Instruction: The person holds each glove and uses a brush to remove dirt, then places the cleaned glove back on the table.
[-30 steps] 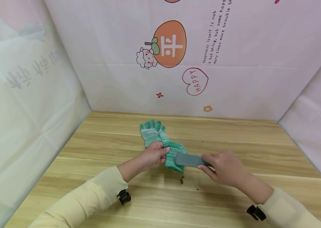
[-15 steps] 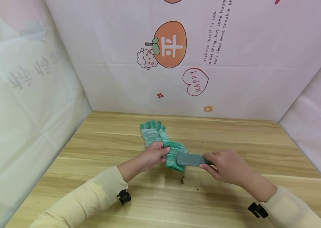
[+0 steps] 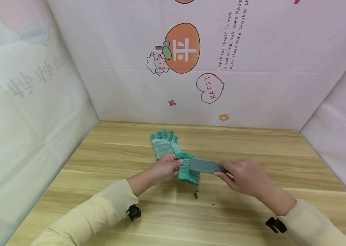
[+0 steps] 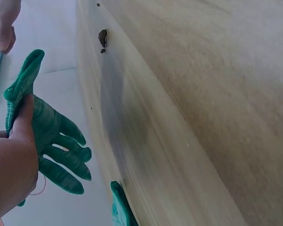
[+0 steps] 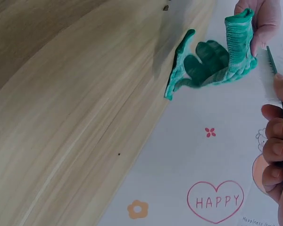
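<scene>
My left hand (image 3: pixel 165 168) pinches a green-and-white knitted work glove (image 3: pixel 188 175) above the table, thumb on top. In the left wrist view the glove's green coated fingers (image 4: pixel 61 174) hang down. My right hand (image 3: pixel 246 177) grips a grey flat-backed brush (image 3: pixel 205 166), whose head lies over the glove near its cuff. Pale bristles (image 5: pixel 270 77) show in the right wrist view; whether they touch the fabric is unclear. A second matching glove (image 3: pixel 162 145) lies on the table behind my left hand, partly hidden by it.
Several dark crumbs (image 3: pixel 196 195) lie on the wood-grain table (image 3: pixel 160 218) below the held glove. A printed white cloth wall (image 3: pixel 124 95) stands along the table's back edge, with more cloth at the left and right sides.
The brush and my right hand shift slightly right, then away from me across the glove. The near part of the held glove moves a little; my left hand and the second glove stay put.
</scene>
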Available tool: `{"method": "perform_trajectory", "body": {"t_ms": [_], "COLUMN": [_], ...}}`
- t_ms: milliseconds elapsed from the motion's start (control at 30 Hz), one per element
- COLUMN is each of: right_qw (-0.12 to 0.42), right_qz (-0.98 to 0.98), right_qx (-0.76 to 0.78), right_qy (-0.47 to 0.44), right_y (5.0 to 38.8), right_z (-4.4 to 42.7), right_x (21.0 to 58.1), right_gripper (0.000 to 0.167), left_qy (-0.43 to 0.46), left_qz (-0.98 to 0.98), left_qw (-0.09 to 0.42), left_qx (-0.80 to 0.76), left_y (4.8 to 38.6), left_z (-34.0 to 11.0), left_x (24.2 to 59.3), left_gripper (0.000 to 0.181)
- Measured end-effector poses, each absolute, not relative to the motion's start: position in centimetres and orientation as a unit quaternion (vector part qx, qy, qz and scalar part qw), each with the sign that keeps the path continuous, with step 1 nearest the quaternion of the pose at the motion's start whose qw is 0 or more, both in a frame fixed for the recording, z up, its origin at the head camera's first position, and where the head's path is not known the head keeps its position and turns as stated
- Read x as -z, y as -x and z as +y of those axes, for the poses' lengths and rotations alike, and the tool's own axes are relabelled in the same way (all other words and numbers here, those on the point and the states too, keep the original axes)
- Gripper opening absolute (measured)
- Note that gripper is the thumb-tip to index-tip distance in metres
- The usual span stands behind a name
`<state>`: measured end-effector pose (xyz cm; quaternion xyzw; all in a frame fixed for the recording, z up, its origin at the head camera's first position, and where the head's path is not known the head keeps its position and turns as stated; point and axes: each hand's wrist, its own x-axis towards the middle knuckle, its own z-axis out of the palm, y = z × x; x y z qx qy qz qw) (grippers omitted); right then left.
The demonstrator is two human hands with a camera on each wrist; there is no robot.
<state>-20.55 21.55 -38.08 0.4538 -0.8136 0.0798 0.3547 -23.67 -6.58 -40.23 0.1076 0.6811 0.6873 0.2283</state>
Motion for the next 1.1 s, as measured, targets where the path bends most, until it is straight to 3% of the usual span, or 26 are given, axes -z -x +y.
{"method": "perform_trajectory", "body": {"t_ms": [300, 667, 900, 1100], "right_qw": [0.361, 0.368, 0.382, 0.385], "right_qz": [-0.811, -0.821, -0.821, -0.821], "right_qx": [-0.079, -0.060, -0.057, -0.059], "right_qy": [-0.453, -0.433, -0.420, -0.418], "right_y": [20.7, 20.7, 20.8, 20.9], "right_z": [21.0, 21.7, 22.1, 22.0], "right_x": [38.6, 38.7, 38.7, 38.6], "right_gripper": [0.044, 0.052, 0.053, 0.049], "left_qy": [-0.116, -0.115, -0.112, -0.109], "left_qz": [0.689, 0.673, 0.656, 0.653], "left_qw": [0.242, 0.244, 0.247, 0.250], "left_qx": [-0.673, -0.689, -0.705, -0.706], "left_y": [23.6, 23.6, 23.7, 23.6], "left_z": [-6.2, -6.5, -6.6, -6.6], "left_x": [40.5, 40.6, 40.8, 40.5], "left_gripper": [0.036, 0.036, 0.019, 0.026]}}
